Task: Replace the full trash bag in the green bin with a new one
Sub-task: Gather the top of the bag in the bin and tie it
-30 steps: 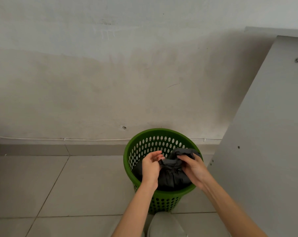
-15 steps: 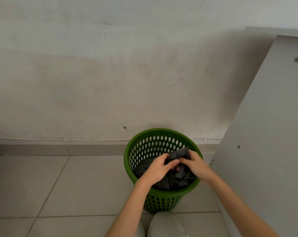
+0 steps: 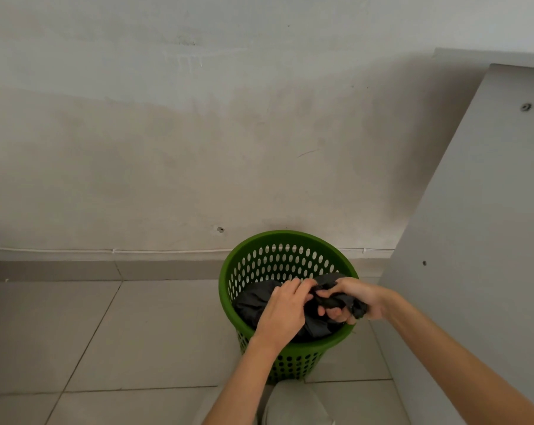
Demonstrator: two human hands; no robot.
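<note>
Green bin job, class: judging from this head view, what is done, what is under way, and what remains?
Done: the dark bag's top is gathered. Under way: left hand and right hand grip its neck inside the green bin. Left: lift it out, fit a new bag; none is visible.

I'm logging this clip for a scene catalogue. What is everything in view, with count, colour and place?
bin: one, green, perforated, on the floor by the wall
trash bag: one, black, inside the bin, top gathered
panel: one, grey, leaning at right
cable: one, white, along the wall base
floor: grey tiles
wall: grey, stained
left hand: one, fingers on the bag's gathered top
right hand: one, gripping the bag's gathered top
</note>
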